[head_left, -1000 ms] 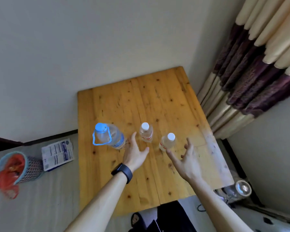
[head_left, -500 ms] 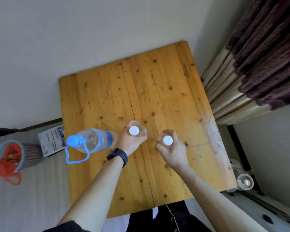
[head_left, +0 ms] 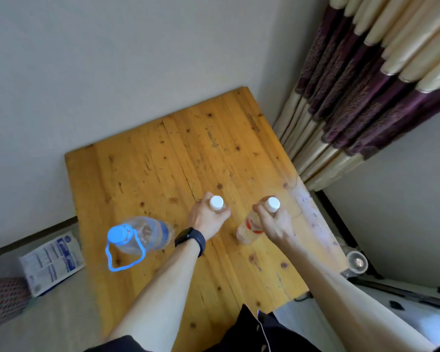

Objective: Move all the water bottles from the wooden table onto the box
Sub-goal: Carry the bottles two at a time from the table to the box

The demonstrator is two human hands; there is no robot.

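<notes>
Above the wooden table [head_left: 148, 174], both hands now lift: left hand [head_left: 206, 219] fingers wrap one white-capped bottle [head_left: 217, 203], right hand [head_left: 273, 222] fingers clasp another, tilted bottle [head_left: 250, 228].

The square knotty pine table [head_left: 163, 161] looks smooth and lightly varnished. On it, the large clear glossy plastic bottle with blue cap [head_left: 142, 235]; right of it, two small clear plastic bottles with matt white caps [head_left: 249, 227]. Beyond the table, satiny cream-and-purple cloth curtains [head_left: 366, 85].
</notes>
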